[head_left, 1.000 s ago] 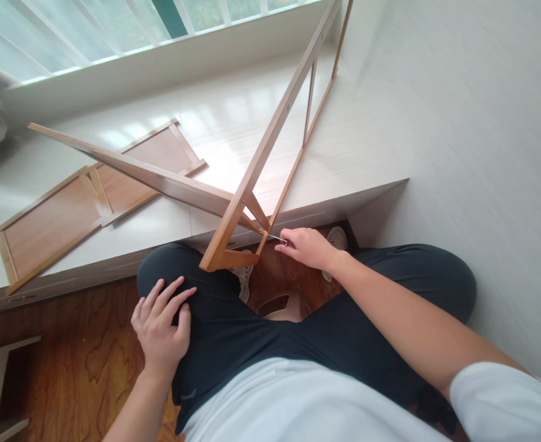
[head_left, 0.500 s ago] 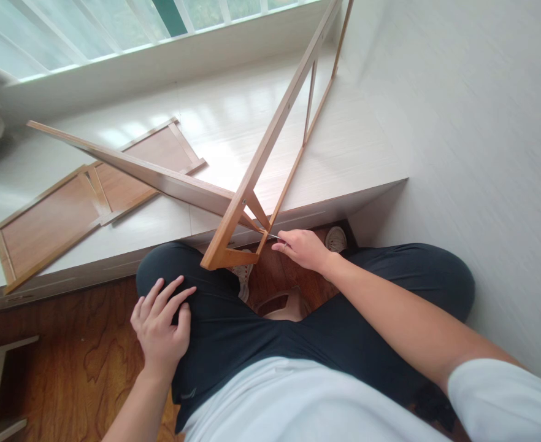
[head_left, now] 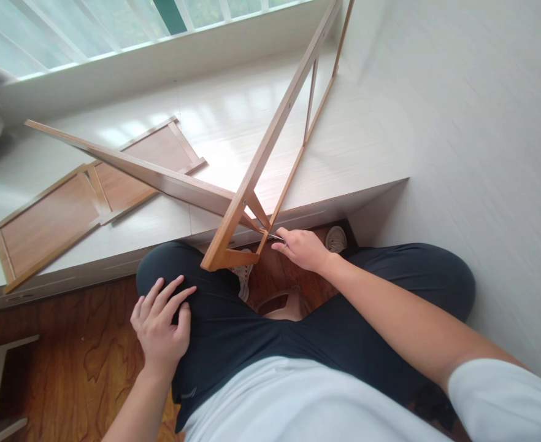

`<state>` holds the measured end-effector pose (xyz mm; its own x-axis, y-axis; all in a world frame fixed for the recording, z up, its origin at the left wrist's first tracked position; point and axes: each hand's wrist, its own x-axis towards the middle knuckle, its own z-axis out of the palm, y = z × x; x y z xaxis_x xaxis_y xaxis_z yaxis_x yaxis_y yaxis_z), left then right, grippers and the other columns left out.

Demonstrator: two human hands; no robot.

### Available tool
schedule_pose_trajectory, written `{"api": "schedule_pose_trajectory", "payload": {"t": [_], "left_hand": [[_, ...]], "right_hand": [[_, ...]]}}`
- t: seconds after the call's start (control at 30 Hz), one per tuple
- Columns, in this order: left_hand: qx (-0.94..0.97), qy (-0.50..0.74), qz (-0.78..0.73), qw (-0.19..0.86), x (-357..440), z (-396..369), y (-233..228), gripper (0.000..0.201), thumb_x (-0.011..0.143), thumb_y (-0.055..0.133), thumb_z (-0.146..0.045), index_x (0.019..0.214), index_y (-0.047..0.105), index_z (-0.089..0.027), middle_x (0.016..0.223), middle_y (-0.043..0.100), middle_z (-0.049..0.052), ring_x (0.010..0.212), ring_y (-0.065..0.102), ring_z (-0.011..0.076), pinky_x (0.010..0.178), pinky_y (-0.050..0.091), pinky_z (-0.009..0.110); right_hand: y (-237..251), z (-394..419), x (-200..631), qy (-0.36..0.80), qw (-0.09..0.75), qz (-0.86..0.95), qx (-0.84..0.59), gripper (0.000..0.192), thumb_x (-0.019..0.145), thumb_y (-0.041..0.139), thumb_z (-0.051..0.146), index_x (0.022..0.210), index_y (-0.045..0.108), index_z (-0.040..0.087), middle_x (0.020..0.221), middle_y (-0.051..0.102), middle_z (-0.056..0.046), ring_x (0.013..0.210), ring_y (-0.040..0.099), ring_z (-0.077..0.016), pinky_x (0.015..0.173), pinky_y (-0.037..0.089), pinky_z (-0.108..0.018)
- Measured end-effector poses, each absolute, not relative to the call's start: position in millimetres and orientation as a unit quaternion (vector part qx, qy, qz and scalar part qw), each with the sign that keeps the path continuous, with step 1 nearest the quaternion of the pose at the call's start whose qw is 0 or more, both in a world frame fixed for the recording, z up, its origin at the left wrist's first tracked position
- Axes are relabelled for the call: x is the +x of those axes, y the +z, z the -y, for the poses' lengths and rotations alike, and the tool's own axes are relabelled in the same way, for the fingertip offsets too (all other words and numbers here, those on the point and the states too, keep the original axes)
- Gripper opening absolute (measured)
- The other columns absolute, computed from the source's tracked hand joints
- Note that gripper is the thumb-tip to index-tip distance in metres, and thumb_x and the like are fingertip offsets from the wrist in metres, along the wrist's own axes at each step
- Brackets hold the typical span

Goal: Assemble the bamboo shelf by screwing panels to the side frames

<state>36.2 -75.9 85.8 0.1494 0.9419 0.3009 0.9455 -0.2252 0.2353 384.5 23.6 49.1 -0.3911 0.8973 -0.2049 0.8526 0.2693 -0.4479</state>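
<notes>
1. A thin metal tool [head_left: 276, 237] was pinched between the thumb and fingers of the right hand [head_left: 305, 249].
2. Its tip was held at the low corner of the wooden frame [head_left: 270, 144], near the end of the wooden board [head_left: 169, 181]; whether a screw was touched could not be told.
3. The frame was propped on the white ledge [head_left: 215, 110], near end past the edge.
4. The left hand [head_left: 164, 325] was laid on the left knee [head_left: 160, 264], fingers spread, nothing held.
5. Probably, the tool was best held straight and the frame best steadied.
</notes>
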Motion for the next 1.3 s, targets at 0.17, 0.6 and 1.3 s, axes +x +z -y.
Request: {"api": "schedule_pose_trajectory", "payload": {"t": [0.17, 0.6, 1.3], "left_hand": [[-0.759, -0.193, 0.622, 0.003, 35.7, 75.5, 86.2, 0.022, 0.099, 0.055, -0.024, 0.110, 0.074, -0.026, 0.136, 0.071, 0.011, 0.142, 0.053, 0.0346, 0.119, 0.032, 0.061], [-0.761, -0.195, 0.618, 0.002, 35.2, 75.6, 85.9, 0.022, 0.098, 0.056, -0.023, 0.110, 0.075, -0.027, 0.136, 0.071, 0.010, 0.142, 0.053, 0.0343, 0.118, 0.033, 0.060], [-0.739, -0.197, 0.643, -0.028, 36.9, 75.8, 88.4, 0.024, 0.095, 0.058, -0.026, 0.110, 0.075, -0.033, 0.136, 0.071, 0.005, 0.144, 0.052, 0.0323, 0.122, 0.029, 0.058]], "right_hand": [[48.3, -22.8, 383.3, 0.263, 0.053, 0.788, -0.554, 0.046, 0.110, 0.039, 0.054, 0.135, 0.054, 0.018, 0.115, 0.078, -0.013, 0.105, 0.073, -0.0282, 0.076, 0.044, -0.031], [48.0, -24.6, 385.4, 0.261, 0.034, 0.793, -0.550, 0.048, 0.109, 0.034, 0.058, 0.110, 0.064, 0.021, 0.107, 0.078, -0.011, 0.099, 0.074, -0.0262, 0.074, 0.040, -0.030], [48.3, -24.9, 386.2, 0.288, -0.009, 0.775, -0.563, 0.059, 0.110, 0.020, 0.060, 0.104, 0.064, 0.020, 0.100, 0.078, -0.012, 0.092, 0.074, -0.0275, 0.067, 0.035, -0.030]]}}
